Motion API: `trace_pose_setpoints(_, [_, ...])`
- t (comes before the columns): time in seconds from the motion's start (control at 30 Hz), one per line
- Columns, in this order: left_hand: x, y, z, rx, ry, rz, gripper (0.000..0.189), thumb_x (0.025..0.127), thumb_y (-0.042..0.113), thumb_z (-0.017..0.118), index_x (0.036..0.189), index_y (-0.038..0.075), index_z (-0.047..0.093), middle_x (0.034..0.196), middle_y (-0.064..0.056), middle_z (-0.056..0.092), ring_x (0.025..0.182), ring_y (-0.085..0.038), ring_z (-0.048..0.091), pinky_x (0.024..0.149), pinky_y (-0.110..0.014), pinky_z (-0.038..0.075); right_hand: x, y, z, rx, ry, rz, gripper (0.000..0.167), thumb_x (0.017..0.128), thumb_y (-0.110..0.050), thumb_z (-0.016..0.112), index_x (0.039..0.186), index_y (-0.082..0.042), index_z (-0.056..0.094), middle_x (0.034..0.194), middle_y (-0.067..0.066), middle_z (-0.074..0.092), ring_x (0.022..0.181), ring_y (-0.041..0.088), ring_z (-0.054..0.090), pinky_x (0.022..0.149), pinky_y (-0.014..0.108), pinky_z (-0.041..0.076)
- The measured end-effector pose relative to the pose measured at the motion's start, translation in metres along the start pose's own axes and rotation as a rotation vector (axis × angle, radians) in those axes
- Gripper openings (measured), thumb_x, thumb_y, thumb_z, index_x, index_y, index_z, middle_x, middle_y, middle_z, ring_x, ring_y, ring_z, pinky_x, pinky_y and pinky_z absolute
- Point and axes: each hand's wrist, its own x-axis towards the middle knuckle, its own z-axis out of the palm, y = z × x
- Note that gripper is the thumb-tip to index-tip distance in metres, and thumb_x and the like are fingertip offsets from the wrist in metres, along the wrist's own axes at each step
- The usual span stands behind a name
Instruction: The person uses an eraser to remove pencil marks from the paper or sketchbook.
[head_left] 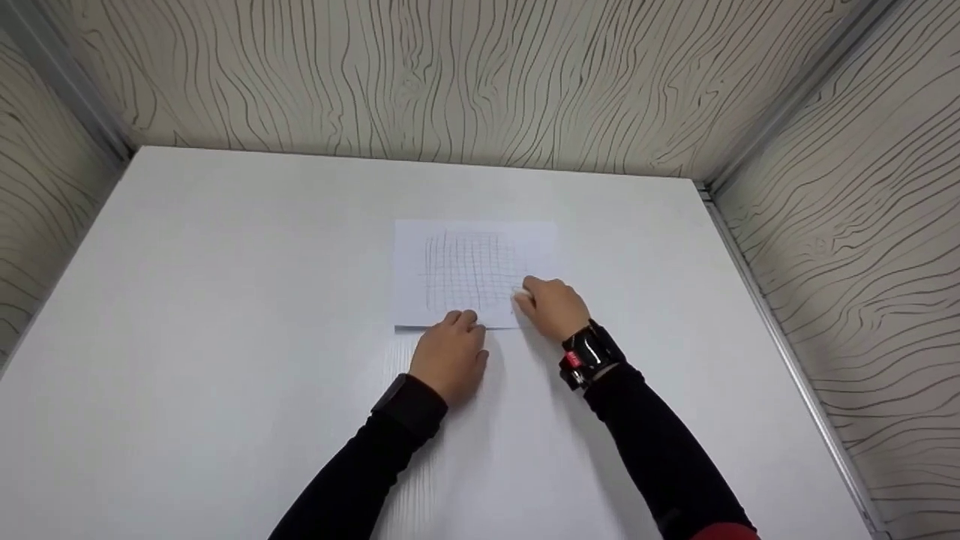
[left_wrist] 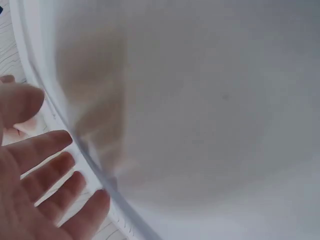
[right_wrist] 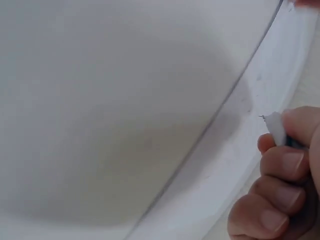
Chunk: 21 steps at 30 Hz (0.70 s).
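A sheet of white paper (head_left: 411, 274) lies on the white table, with a hand-drawn pencil grid (head_left: 465, 262) over its middle. The grid lines look fainter toward the right side. At the lower right part of the sheet, my right hand (head_left: 556, 306) pinches a small white eraser (right_wrist: 275, 126) between thumb and forefinger, its other fingers curled. Dark crumbs show by the eraser's tip in the right wrist view. My left hand (head_left: 452, 358) rests on the near edge of the paper; in the left wrist view its fingers (left_wrist: 55, 167) are spread and fairly straight.
The white table (head_left: 225, 300) reaches to a wood-grain patterned wall (head_left: 420, 82) at the back. Another patterned panel (head_left: 862, 247) stands along the right side. The paper's near left edge lifts slightly, casting a thin shadow.
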Motion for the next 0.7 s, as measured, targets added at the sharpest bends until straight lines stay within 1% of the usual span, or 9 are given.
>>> trace_pose_setpoints(0.1, [-0.003,-0.006,-0.003,-0.011,0.067,0.000,0.027,0.093,0.021,0.073,0.112,0.002,0.075,0.117,-0.010,0.068,0.111,-0.027,0.065,0.091,-0.039,0.057,0.002,-0.015,0.001,0.006,0.000,-0.035,0.024,0.103,-0.025,0.062,0.087,-0.007,0.057,0.068,0.003,0.049,0.065,0.024,0.052,0.060,0.040,0.045])
trace_pose_setpoints(0.17, [-0.005,-0.011,-0.005,-0.018,0.101,-0.019,0.027,0.093,0.020,0.074,0.112,0.001,0.076,0.116,-0.011,0.069,0.110,-0.028,0.065,0.091,-0.041,0.057,0.002,-0.021,0.003,0.004,0.000,-0.056,0.025,0.103,-0.025,0.062,0.086,-0.007,0.056,0.068,0.003,0.050,0.064,0.024,0.052,0.060,0.040,0.046])
trace_pose_setpoints(0.23, [-0.008,-0.017,-0.006,-0.025,0.115,-0.052,0.027,0.093,0.019,0.074,0.112,0.001,0.076,0.116,-0.012,0.070,0.110,-0.029,0.065,0.093,-0.041,0.057,0.001,-0.024,0.005,0.003,-0.009,-0.062,0.026,0.103,-0.025,0.062,0.086,-0.007,0.057,0.069,0.004,0.051,0.065,0.024,0.054,0.061,0.041,0.047])
trace_pose_setpoints(0.33, [-0.014,-0.026,-0.007,-0.053,0.131,-0.098,0.024,0.091,0.016,0.075,0.109,-0.001,0.075,0.116,-0.014,0.070,0.111,-0.032,0.065,0.094,-0.043,0.056,0.000,-0.025,0.010,0.000,-0.024,-0.046,0.026,0.103,-0.027,0.062,0.086,-0.008,0.058,0.069,0.004,0.053,0.065,0.024,0.056,0.062,0.041,0.049])
trace_pose_setpoints(0.43, [-0.020,-0.032,-0.005,-0.095,0.113,-0.114,0.022,0.092,0.015,0.074,0.107,-0.002,0.075,0.116,-0.016,0.070,0.111,-0.034,0.066,0.091,-0.044,0.058,-0.001,-0.028,0.014,0.011,-0.031,-0.033,0.026,0.103,-0.028,0.062,0.086,-0.009,0.059,0.069,0.003,0.054,0.066,0.023,0.056,0.063,0.041,0.049])
trace_pose_setpoints(0.53, [-0.022,-0.035,-0.004,-0.126,0.075,-0.101,0.024,0.094,0.015,0.071,0.110,-0.002,0.073,0.118,-0.017,0.069,0.112,-0.035,0.065,0.089,-0.045,0.058,0.000,-0.034,0.019,0.024,-0.020,-0.062,0.026,0.103,-0.027,0.063,0.084,-0.009,0.057,0.069,0.003,0.054,0.066,0.024,0.056,0.062,0.041,0.049])
trace_pose_setpoints(0.63, [-0.022,-0.036,-0.001,-0.126,0.059,-0.085,0.027,0.096,0.017,0.070,0.114,-0.003,0.072,0.120,-0.017,0.068,0.114,-0.034,0.064,0.091,-0.045,0.058,0.002,-0.041,0.023,0.029,-0.013,-0.105,0.028,0.103,-0.028,0.062,0.083,-0.009,0.056,0.069,0.006,0.055,0.066,0.027,0.059,0.061,0.044,0.049])
trace_pose_setpoints(0.7, [-0.022,-0.036,0.000,-0.106,0.060,-0.077,0.028,0.096,0.017,0.070,0.116,-0.002,0.073,0.120,-0.015,0.068,0.113,-0.033,0.064,0.092,-0.044,0.057,0.003,-0.044,0.025,0.016,-0.013,-0.115,0.029,0.103,-0.028,0.061,0.083,-0.008,0.055,0.070,0.008,0.057,0.067,0.031,0.062,0.062,0.046,0.050])
